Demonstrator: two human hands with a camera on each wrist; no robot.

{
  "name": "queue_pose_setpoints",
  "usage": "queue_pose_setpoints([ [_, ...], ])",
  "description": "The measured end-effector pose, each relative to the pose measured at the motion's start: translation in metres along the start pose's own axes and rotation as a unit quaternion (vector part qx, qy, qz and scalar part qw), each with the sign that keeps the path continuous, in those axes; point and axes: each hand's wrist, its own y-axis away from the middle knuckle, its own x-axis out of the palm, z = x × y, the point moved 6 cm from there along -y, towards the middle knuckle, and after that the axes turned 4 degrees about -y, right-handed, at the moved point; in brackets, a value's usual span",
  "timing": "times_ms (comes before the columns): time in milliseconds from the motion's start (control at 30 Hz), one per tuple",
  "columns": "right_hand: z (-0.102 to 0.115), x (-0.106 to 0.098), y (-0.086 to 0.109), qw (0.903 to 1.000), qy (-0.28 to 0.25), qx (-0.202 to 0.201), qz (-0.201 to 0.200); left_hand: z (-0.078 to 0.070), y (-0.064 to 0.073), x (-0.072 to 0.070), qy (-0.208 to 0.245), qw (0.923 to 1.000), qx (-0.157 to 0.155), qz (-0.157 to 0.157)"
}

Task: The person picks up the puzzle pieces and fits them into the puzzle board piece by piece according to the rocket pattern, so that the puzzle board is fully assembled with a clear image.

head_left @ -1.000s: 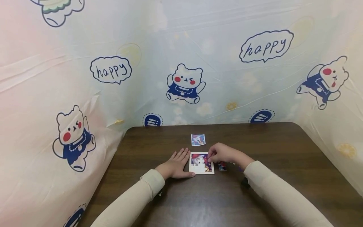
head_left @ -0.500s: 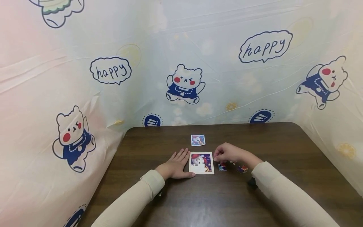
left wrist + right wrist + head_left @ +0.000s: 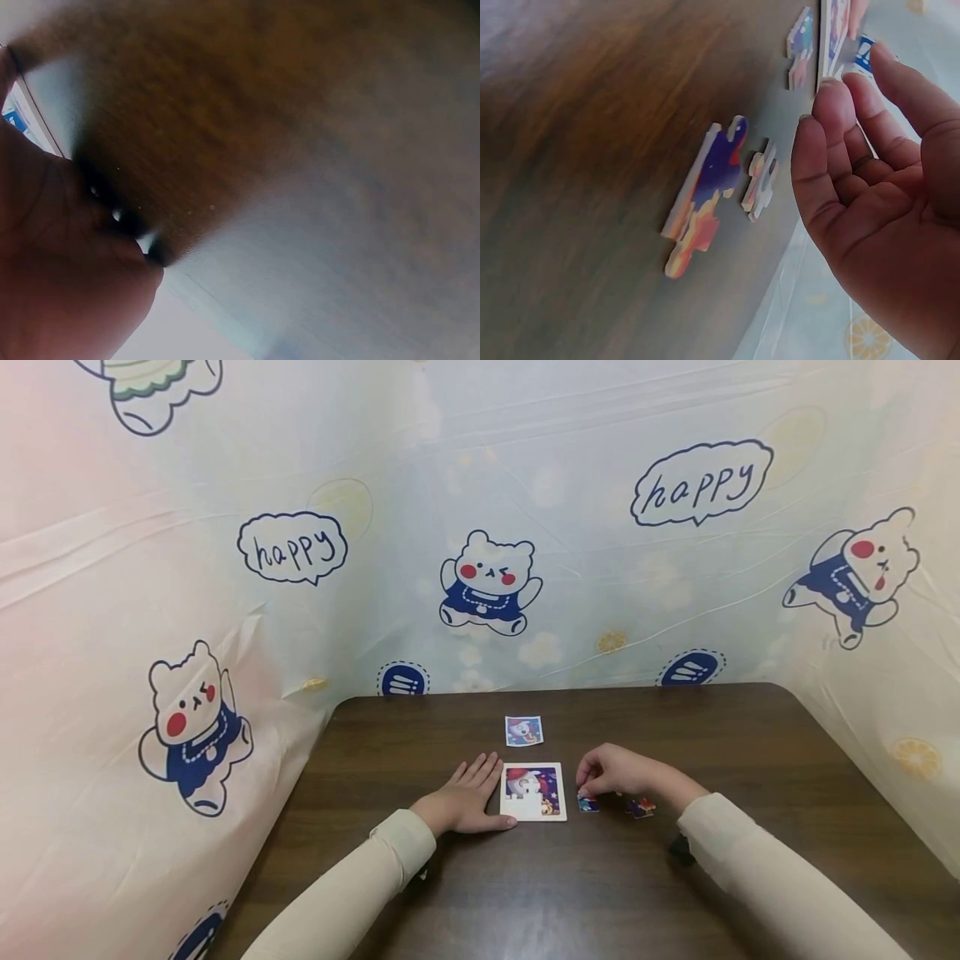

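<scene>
A white-framed jigsaw puzzle (image 3: 533,807) lies on the brown table, its lower left part bare white. My left hand (image 3: 467,797) rests flat beside its left edge, fingers spread, thumb at the frame's lower left corner. Over the loose pieces right of the frame is my right hand (image 3: 611,770), fingertips right at a blue jigsaw piece (image 3: 588,805). In the right wrist view this hand (image 3: 877,172) has loosely bent fingers, with nothing visible between thumb and fingers. A purple-and-orange piece (image 3: 705,184) and a whitish piece (image 3: 761,182) lie near it.
A small picture card (image 3: 523,731) with a similar image lies behind the puzzle. Beyond the table's (image 3: 420,727) far edge hangs a pale cloth (image 3: 585,593) printed with bears and "happy" bubbles.
My right hand has moved from the puzzle's right edge rightward to the loose pieces, uncovering the puzzle's right side. My left hand has stayed in place.
</scene>
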Motion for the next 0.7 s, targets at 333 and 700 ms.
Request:
queue_pose_setpoints([
  [333,-0.004,0.006,0.001,0.9982,0.056,-0.021,0.001,-0.001,0.001,-0.001,-0.002,1.0000,-0.003,0.004],
  [700,-0.004,0.013,-0.002,0.9947,0.098,-0.029,-0.009,0.005,-0.004,0.006,-0.021,0.9996,-0.015,0.010],
])
